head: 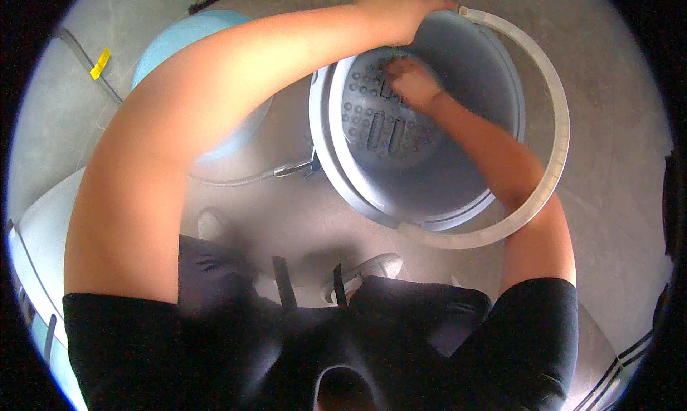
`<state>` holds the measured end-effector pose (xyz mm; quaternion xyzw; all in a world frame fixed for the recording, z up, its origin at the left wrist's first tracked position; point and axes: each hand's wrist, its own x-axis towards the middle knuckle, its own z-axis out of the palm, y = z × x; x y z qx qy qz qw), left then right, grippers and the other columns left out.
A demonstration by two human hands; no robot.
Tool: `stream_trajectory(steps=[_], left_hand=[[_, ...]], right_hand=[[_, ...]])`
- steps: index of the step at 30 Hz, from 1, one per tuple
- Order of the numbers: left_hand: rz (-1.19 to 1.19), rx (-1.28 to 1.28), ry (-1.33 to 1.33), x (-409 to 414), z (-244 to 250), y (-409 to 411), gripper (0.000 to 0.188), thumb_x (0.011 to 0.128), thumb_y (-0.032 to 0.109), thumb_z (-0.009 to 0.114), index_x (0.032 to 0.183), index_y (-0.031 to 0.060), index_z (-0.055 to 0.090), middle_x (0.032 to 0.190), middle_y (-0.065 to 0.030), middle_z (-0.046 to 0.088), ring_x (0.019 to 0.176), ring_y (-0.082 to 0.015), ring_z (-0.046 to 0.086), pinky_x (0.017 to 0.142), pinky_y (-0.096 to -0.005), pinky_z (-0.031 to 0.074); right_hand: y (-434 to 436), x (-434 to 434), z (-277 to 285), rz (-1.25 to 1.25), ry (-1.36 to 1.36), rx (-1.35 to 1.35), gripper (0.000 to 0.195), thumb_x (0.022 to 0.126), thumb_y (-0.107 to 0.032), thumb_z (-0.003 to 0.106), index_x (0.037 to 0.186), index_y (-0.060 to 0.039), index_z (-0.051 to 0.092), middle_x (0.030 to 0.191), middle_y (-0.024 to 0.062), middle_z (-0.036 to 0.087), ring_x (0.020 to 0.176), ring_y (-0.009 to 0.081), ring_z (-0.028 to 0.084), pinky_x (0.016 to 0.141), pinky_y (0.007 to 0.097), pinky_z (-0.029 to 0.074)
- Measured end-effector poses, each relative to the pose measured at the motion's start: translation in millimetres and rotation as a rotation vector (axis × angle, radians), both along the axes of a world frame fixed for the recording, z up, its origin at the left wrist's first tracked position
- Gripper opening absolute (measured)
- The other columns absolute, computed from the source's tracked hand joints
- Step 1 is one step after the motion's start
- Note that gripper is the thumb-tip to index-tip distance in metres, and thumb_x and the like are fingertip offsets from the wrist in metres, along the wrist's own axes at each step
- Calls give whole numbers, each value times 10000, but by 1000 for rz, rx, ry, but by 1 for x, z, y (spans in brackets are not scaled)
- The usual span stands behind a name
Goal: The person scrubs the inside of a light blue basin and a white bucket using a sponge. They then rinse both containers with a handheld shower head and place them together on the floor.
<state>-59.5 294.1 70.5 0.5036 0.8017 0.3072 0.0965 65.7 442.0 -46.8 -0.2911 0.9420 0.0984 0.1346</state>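
Note:
A grey plastic foot-soaking tub [467, 159] is tilted towards me on the floor. Raised nubs and slotted massage rollers [386, 132] cover its base. Its pale curved handle [558, 110] swings out round the right side. At the far rim, my left hand [394, 11] takes hold of the tub, one finger stretched towards the handle's end; its other fingertips are partly hidden. Reaching through the handle, my right hand [416, 83] is down inside the tub. Its bent fingers are at the nubbed base, blurred, and whether they hold anything is unclear.
Left of the tub stands a light blue round container [188, 41], partly behind my left arm. A metal spray head [295, 168] on a hose lies beside the tub. Another grey hose [80, 51] bears a yellow tag. A white rounded fixture [43, 212] is at the left edge.

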Motion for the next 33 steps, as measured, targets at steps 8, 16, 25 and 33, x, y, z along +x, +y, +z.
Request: stream_trajectory(steps=[8,16,25,33], left_hand=[[16,-13,-32,0,8,-8,506,851,273,544,1346,197,467,1179,-265,547,1095,-417,555,912,-464,459],[47,100,115,0,-14,2,542,821,183,578,1350,207,464,1208,-252,536,1102,-414,552,905,-466,464],[-29,-29,-44,2,12,1,570,801,169,600,1353,201,462,1225,-266,529,1120,-411,544,916,-460,459],[12,52,37,-2,-9,-2,542,826,253,574,1354,201,464,1128,-246,568,1089,-405,560,900,-466,463]], right_hand=[[-28,-1,27,-376,-143,-364,325,779,-20,530,1097,-71,569,1047,177,623,1023,365,571,884,453,459],[-54,23,13,-150,-126,-232,269,765,-46,551,1022,-23,628,1098,210,605,1026,339,598,901,428,490],[-7,20,-26,-377,-52,-154,305,763,-28,535,1056,-59,614,1108,165,575,1095,341,539,926,417,464],[7,3,6,-380,-90,-81,298,773,-13,527,1059,-43,606,1116,160,571,1056,340,556,904,416,484]])
